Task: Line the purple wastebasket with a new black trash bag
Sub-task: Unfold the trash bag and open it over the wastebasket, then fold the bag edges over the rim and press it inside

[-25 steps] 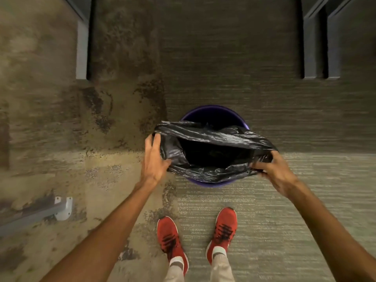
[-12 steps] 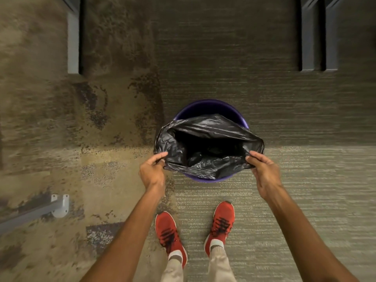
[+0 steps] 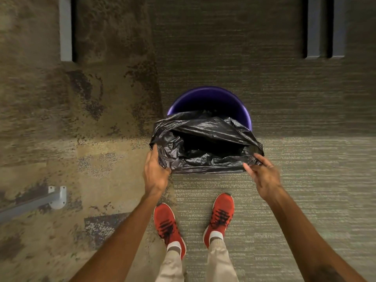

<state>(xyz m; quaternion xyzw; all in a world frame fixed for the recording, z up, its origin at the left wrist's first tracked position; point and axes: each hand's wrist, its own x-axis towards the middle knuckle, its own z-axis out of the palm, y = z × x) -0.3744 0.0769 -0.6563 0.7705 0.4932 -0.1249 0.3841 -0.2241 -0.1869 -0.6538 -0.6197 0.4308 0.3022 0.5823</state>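
The purple wastebasket (image 3: 207,98) stands on the carpet straight ahead of my feet; only its far rim and inner wall show. A crinkled black trash bag (image 3: 205,143) hangs with its mouth open over the near half of the basket and hides the near rim. My left hand (image 3: 155,173) grips the bag's left edge. My right hand (image 3: 263,176) pinches the bag's right edge between thumb and fingers. The bag's inside looks dark and its bottom is hidden.
Patterned carpet covers the floor. Grey furniture legs stand at the back left (image 3: 65,29) and back right (image 3: 323,27). A grey bar with a white foot (image 3: 56,197) lies at the left. My red shoes (image 3: 194,222) stand just behind the basket.
The bag's near edge has come toward me and down over the basket's near rim. Both hands have shifted a little nearer while still holding the bag's edges.
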